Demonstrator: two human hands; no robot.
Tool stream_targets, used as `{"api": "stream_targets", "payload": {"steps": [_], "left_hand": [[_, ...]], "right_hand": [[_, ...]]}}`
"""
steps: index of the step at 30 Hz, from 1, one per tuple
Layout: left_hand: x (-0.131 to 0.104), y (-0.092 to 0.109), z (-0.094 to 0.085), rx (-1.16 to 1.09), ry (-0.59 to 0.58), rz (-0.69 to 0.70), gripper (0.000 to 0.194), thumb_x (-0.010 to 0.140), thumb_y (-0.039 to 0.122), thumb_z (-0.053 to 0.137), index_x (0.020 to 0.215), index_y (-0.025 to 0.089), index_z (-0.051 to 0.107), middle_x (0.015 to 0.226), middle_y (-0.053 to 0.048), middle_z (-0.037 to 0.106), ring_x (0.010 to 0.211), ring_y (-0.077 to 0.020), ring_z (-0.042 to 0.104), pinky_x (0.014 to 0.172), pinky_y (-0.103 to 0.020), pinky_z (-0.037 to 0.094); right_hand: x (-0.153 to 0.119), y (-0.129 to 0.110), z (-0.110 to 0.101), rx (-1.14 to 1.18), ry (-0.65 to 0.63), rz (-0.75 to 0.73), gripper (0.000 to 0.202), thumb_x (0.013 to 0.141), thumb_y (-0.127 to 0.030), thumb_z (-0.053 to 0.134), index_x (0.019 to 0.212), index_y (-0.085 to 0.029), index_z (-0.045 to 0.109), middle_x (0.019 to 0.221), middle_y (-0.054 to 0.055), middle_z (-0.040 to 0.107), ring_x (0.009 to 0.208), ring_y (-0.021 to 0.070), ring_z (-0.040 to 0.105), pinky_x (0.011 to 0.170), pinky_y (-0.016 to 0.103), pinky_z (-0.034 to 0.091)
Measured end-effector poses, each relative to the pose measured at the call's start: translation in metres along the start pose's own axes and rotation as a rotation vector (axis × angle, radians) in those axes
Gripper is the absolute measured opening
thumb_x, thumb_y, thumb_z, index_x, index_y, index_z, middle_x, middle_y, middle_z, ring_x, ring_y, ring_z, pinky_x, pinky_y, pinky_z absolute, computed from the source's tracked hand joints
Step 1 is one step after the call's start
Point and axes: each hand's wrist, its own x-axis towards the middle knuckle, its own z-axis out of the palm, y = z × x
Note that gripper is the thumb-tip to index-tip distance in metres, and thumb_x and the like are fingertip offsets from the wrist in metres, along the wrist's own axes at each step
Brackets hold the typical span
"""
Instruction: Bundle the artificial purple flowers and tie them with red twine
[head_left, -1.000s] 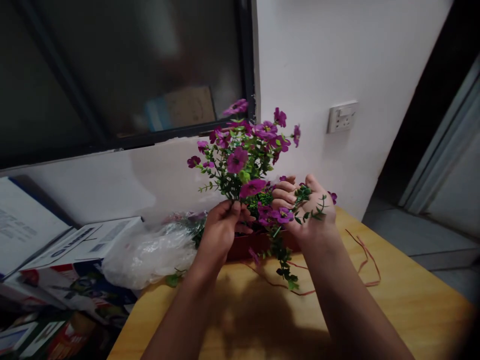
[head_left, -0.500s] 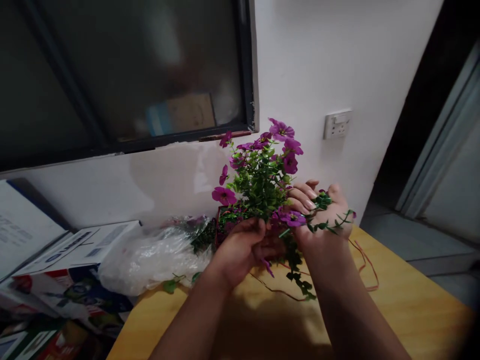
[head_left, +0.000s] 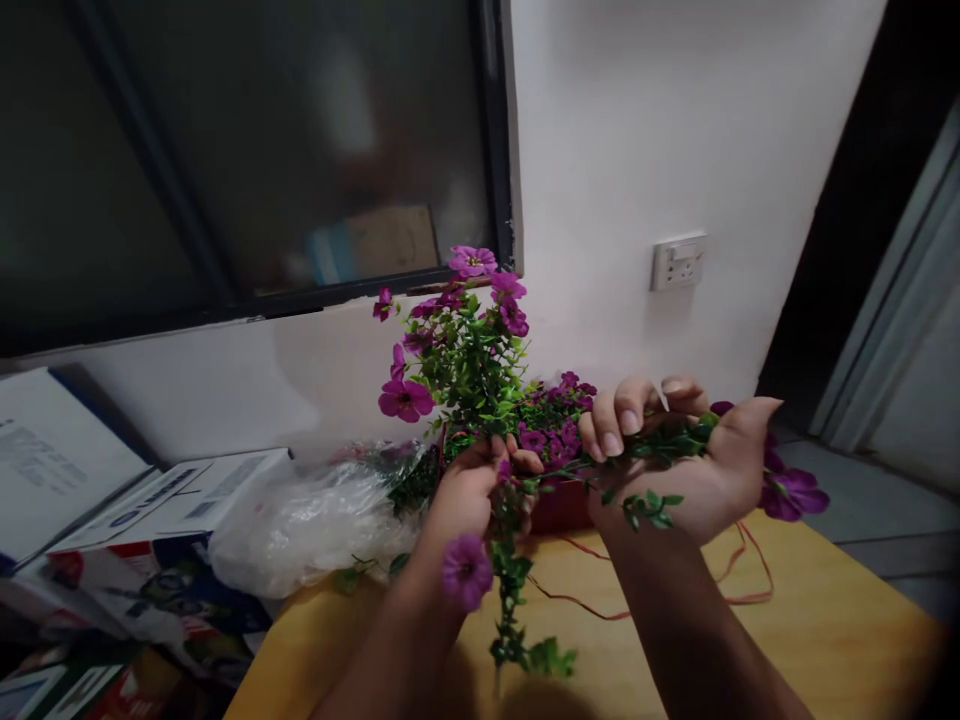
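Note:
My left hand (head_left: 466, 490) is closed around the base of an upright bunch of artificial purple flowers (head_left: 476, 375) with small green leaves. From below this grip hangs a leafy strand (head_left: 511, 575), with one purple bloom (head_left: 466, 572) by my wrist. My right hand (head_left: 686, 465) is palm up, its fingers curled over a leafy flower stem (head_left: 660, 443) stretching sideways from the bunch. A purple bloom (head_left: 795, 492) on it shows past my thumb. Behind my hands is a red container (head_left: 559, 508), with more purple flowers (head_left: 559, 440) in it.
A crumpled clear plastic bag (head_left: 300, 530) with greenery lies at the left of the yellow wooden table (head_left: 810, 590). Thin red ribbon (head_left: 761, 570) curls across the tabletop. Printed boxes (head_left: 172, 510) stand at the left. A wall socket (head_left: 679, 262) and dark-framed window are behind.
The bunch and my left hand have shifted left. My right hand has moved right, drawing a stem sideways. The red container's flowers and the hanging strand show more now.

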Motion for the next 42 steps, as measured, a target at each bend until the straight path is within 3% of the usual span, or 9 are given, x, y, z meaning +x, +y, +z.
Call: {"api": "stream_targets", "payload": {"steps": [4,11,16,19,21,26,33,37,42], "left_hand": [[0.003,0.008,-0.005,-0.145,-0.059,-0.060,0.035,0.066,0.036,0.082,0.078,0.018,0.054,0.068,0.003,0.057,0.040,-0.0030,0.037,0.035,-0.017,0.027],[0.003,0.038,-0.029,-0.141,0.000,0.177,0.029,0.064,0.022,0.079,0.077,0.017,0.054,0.068,0.006,0.050,0.048,-0.0029,0.040,0.040,-0.015,0.026],[-0.004,0.058,-0.046,-0.155,0.087,0.337,0.027,0.062,0.013,0.075,0.075,0.018,0.052,0.066,0.006,0.047,0.048,-0.0039,0.040,0.041,-0.015,0.026],[-0.007,0.065,-0.049,-0.212,0.160,0.381,0.027,0.064,0.017,0.075,0.076,0.019,0.052,0.064,0.006,0.046,0.046,-0.0046,0.039,0.039,-0.016,0.027],[-0.008,0.067,-0.050,-0.235,0.211,0.398,0.026,0.065,0.018,0.075,0.076,0.019,0.051,0.062,0.007,0.044,0.045,-0.0042,0.037,0.039,-0.016,0.027],[-0.011,0.071,-0.053,-0.193,0.326,0.464,0.027,0.067,0.025,0.078,0.075,0.019,0.053,0.061,0.007,0.048,0.043,-0.0049,0.039,0.037,-0.016,0.029],[-0.016,0.067,-0.055,-0.240,0.199,0.541,0.012,0.076,0.017,0.068,0.078,0.018,0.056,0.070,0.004,0.047,0.052,-0.0077,0.047,0.049,-0.022,0.045],[-0.015,0.063,-0.053,-0.283,0.205,0.536,0.009,0.077,0.013,0.064,0.079,0.018,0.056,0.071,0.004,0.046,0.055,-0.0079,0.046,0.051,-0.022,0.047],[-0.014,0.067,-0.057,-0.295,0.210,0.537,0.009,0.077,0.013,0.065,0.078,0.018,0.057,0.070,0.003,0.046,0.057,-0.0089,0.047,0.054,-0.023,0.048]], "right_hand": [[-0.004,-0.001,0.003,0.010,-0.036,0.048,0.033,0.089,-0.054,0.054,0.072,-0.026,0.057,0.057,-0.001,0.044,0.046,0.0125,0.042,0.044,0.026,0.032],[0.021,-0.009,-0.006,-0.241,-0.351,0.316,0.023,0.087,-0.045,0.059,0.077,-0.025,0.059,0.051,-0.004,0.048,0.032,0.0083,0.032,0.033,0.022,0.021],[0.013,0.029,-0.011,-0.750,-0.704,0.542,0.020,0.085,-0.038,0.066,0.078,-0.020,0.062,0.052,-0.006,0.046,0.042,0.0068,0.036,0.038,0.020,0.025],[-0.010,0.062,-0.006,-0.701,-1.032,0.729,0.014,0.076,-0.028,0.074,0.077,-0.018,0.064,0.069,-0.003,0.056,0.063,0.0094,0.047,0.055,0.021,0.040],[-0.025,0.078,-0.004,-0.666,-1.102,0.849,0.018,0.071,-0.027,0.078,0.080,-0.018,0.065,0.074,-0.003,0.057,0.068,0.0102,0.049,0.061,0.022,0.043],[-0.040,0.086,-0.004,-0.618,-0.984,0.790,0.024,0.067,-0.024,0.082,0.076,-0.017,0.061,0.075,-0.003,0.057,0.071,0.0112,0.050,0.066,0.023,0.046],[-0.048,0.092,-0.004,-0.652,-0.861,0.697,0.028,0.066,-0.028,0.085,0.085,-0.017,0.067,0.069,-0.003,0.056,0.064,0.0112,0.049,0.063,0.025,0.044],[-0.061,0.101,-0.001,-0.656,-0.796,0.727,0.033,0.061,-0.030,0.088,0.077,-0.017,0.062,0.066,-0.005,0.055,0.063,0.0105,0.046,0.060,0.023,0.041],[-0.055,0.095,0.000,-0.698,-0.810,0.686,0.028,0.066,-0.031,0.085,0.080,-0.016,0.065,0.065,-0.004,0.055,0.061,0.0092,0.044,0.057,0.022,0.037]]}}
